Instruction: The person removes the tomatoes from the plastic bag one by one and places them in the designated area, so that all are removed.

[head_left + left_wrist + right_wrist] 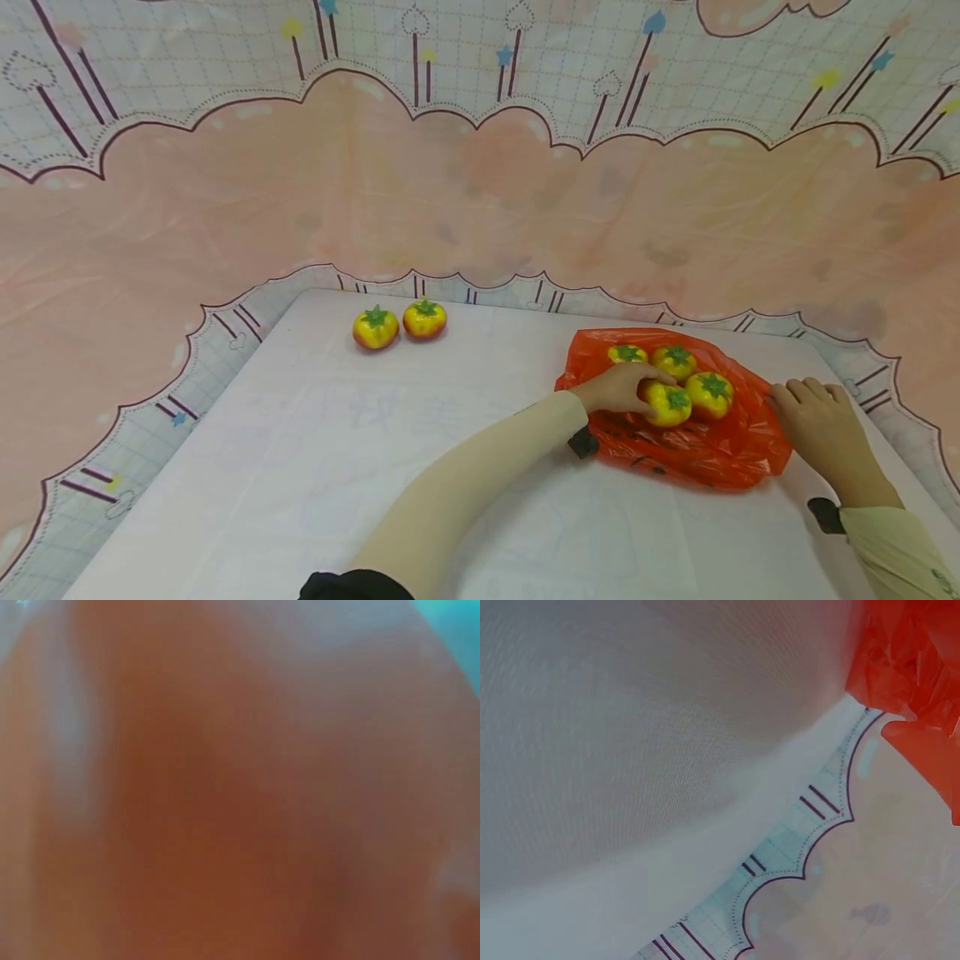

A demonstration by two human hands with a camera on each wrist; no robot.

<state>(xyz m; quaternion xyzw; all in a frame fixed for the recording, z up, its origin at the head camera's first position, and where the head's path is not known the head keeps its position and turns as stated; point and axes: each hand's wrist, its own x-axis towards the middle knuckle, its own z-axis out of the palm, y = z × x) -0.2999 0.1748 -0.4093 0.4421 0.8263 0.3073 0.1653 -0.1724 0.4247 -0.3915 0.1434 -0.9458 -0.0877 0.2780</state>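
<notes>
In the head view, my left hand point(618, 387) reaches over a red plastic bag point(693, 467) that lies flattened on the table. Its thumb and fingers curl round a yellow-and-red tomato point(670, 406) with a green star-shaped top. Close by on the bag sit more of the same kind: a tomato point(709, 395) to the right, another tomato point(674, 362) behind, and a partly hidden tomato point(627, 354). At the bag's right edge, my right hand point(821, 429) grips the plastic with bent fingers. The left wrist view is only a reddish-brown blur.
Two more tomatoes, a left one point(376, 328) and a right one point(425, 319), stand near the back of the white table point(300, 467). A patterned cloth point(450, 192) lies beyond the table's edge. Red plastic point(907, 660) shows in the right wrist view's top right corner.
</notes>
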